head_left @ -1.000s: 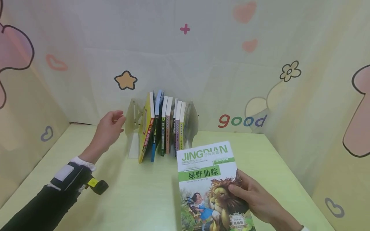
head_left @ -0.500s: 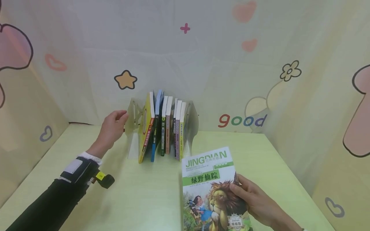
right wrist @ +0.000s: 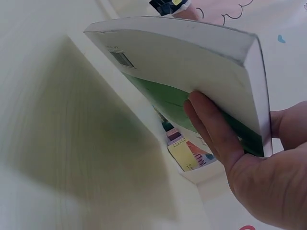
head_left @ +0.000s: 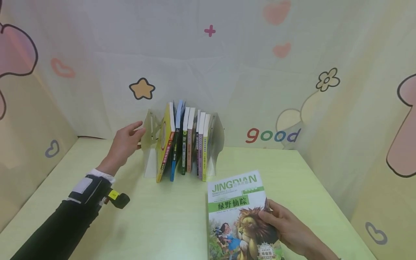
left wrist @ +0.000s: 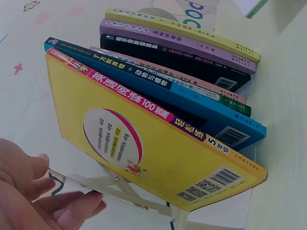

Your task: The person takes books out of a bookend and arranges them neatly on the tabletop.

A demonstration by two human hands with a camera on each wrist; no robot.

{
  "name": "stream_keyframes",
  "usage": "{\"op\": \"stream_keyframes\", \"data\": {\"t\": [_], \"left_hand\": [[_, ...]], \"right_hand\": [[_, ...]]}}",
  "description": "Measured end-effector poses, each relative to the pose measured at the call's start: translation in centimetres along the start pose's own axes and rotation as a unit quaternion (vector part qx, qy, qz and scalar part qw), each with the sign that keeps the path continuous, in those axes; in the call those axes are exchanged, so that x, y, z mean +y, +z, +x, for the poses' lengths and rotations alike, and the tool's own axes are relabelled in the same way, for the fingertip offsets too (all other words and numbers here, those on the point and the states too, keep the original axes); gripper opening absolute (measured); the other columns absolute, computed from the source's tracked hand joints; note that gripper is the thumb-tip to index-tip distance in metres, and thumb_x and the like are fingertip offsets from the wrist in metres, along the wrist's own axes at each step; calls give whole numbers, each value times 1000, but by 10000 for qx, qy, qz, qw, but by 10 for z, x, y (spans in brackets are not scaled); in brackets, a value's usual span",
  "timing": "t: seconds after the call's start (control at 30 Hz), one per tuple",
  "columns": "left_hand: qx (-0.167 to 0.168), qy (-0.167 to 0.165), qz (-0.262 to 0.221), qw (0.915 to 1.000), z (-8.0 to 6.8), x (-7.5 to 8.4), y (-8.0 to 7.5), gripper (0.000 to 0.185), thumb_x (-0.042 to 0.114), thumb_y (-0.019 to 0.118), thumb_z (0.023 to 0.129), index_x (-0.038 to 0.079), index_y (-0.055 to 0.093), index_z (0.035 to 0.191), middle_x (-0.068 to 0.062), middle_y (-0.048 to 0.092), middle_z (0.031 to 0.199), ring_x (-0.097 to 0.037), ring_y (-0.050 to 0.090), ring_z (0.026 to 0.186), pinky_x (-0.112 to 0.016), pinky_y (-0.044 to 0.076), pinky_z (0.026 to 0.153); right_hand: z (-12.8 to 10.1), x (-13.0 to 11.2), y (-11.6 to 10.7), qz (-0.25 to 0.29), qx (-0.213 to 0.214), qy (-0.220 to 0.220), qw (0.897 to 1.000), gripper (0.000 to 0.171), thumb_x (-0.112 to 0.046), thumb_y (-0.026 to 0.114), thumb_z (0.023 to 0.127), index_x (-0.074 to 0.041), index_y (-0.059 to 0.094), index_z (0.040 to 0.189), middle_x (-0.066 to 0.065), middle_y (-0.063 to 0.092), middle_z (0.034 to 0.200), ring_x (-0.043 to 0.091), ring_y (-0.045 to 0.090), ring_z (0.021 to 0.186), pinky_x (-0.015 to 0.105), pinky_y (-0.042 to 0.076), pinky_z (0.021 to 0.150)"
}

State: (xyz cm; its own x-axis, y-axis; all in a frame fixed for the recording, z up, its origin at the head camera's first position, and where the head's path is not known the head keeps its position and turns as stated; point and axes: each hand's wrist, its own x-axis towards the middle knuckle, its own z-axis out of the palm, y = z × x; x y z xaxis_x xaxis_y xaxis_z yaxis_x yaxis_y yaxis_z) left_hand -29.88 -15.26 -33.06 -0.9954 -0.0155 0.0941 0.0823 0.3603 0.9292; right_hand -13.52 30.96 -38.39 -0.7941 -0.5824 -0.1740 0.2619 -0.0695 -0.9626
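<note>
The lion-cover book (head_left: 242,218) in my right hand (head_left: 290,227) has sunk lower, and my left hand (head_left: 124,145) has edged up to the left panel (head_left: 148,135) of the rack (head_left: 219,141). My right grips the book above the table (head_left: 156,220); whether my left pinches the panel, I can't tell. I seem to be steadying the rack; next calls for clearing a slot, which the leaning yellow book (head_left: 164,142) crowds.
</note>
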Motion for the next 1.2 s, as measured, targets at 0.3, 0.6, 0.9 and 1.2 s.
{"op": "stream_keyframes", "data": {"t": [0.3, 0.6, 0.9, 1.2], "left_hand": [[3, 100, -11, 9999, 0, -3, -1, 53, 27, 47, 112, 14, 35, 162, -24, 42, 157, -44, 51, 135, -53, 51, 103], [-13, 131, -61, 9999, 1, -6, 2, 54, 33, 47, 112, 17, 35, 162, -20, 42, 159, -41, 49, 138, -50, 51, 103], [-32, 238, -64, 9997, 0, -6, 2, 53, 33, 47, 112, 17, 37, 161, -19, 40, 161, -41, 48, 139, -50, 51, 103], [39, 204, -85, 9997, -2, -8, -2, 53, 33, 48, 111, 19, 37, 161, -18, 40, 161, -40, 47, 140, -50, 51, 104]], "right_hand": [[-5, 12, -11, 189, 64, 177, 9996, 54, -17, 38, 114, 2, 15, 160, 14, 59, 143, 28, 62, 126, 44, 55, 99], [-11, 28, -17, 375, 243, 602, 9972, 61, -21, 42, 114, 1, 11, 162, 15, 61, 140, 29, 64, 123, 45, 55, 99], [-14, 41, -16, 584, 676, 996, 9910, 56, -24, 48, 111, 1, 27, 156, 17, 63, 135, 32, 66, 117, 46, 55, 99], [-11, 46, -12, -136, 1104, 1272, 9856, 54, -26, 49, 111, 4, 34, 153, 16, 65, 132, 28, 68, 110, 41, 58, 92]]}}
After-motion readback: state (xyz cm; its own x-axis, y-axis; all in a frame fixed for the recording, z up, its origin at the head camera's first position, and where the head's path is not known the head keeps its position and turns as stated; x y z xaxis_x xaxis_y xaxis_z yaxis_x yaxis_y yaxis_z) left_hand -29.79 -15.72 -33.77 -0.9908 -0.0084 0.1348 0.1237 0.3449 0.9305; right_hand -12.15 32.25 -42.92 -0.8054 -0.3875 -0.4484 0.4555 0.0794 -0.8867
